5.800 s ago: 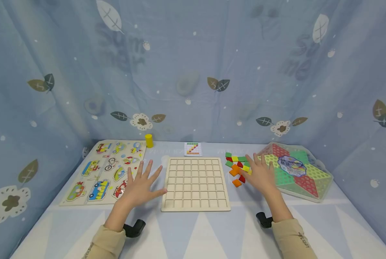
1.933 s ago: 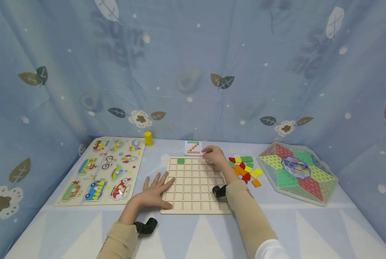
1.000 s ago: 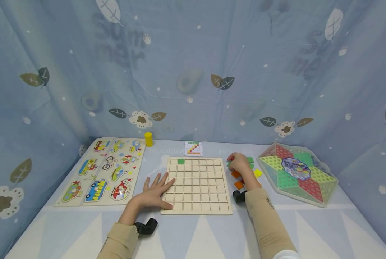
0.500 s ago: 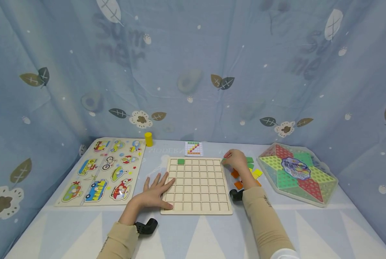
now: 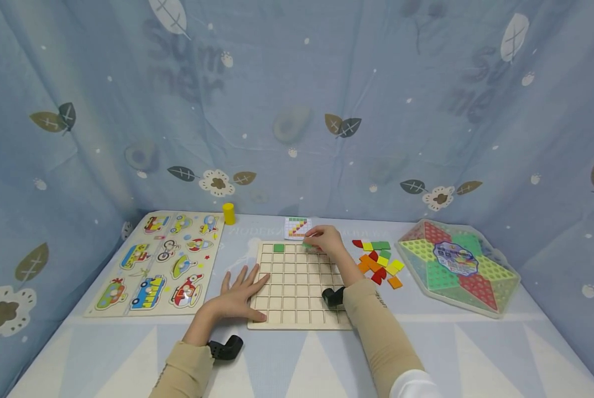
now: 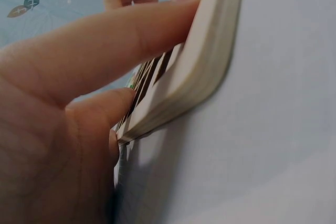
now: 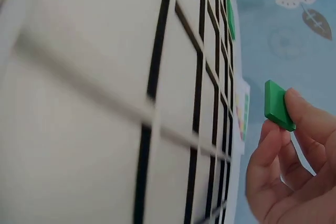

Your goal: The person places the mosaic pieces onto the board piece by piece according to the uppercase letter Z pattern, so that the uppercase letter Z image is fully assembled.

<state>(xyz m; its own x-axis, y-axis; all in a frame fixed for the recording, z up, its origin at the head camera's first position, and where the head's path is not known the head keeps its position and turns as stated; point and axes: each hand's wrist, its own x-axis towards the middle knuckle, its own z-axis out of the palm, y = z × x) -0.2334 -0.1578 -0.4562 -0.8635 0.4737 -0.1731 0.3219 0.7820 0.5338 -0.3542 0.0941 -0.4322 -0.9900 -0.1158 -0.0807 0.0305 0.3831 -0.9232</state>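
Note:
My right hand (image 5: 326,240) pinches a green square tile (image 7: 277,105) between thumb and fingertips, above the back row of the wooden grid board (image 5: 302,296). Another green tile (image 5: 279,248) lies in a back-row cell, left of the held one. With fingers spread, my left hand (image 5: 234,296) rests at the board's left edge; in the left wrist view its thumb (image 6: 157,24) presses on the frame near the corner. Behind the board lies a small pattern card (image 5: 297,228) with a coloured Z-like figure, partly covered by the right hand's fingers.
Right of the board lie loose tiles, among them orange (image 5: 394,282), yellow (image 5: 392,270), red (image 5: 379,276) and green (image 5: 381,245) ones. Beyond them is a hexagonal game box (image 5: 456,265). A vehicle puzzle board (image 5: 152,265) and a yellow cylinder (image 5: 229,214) stand left; a curtain hangs behind.
Since half a second ago, my right hand has carried the green tile left from the loose pile to over the board's back row. The left hand has stayed put on the edge.

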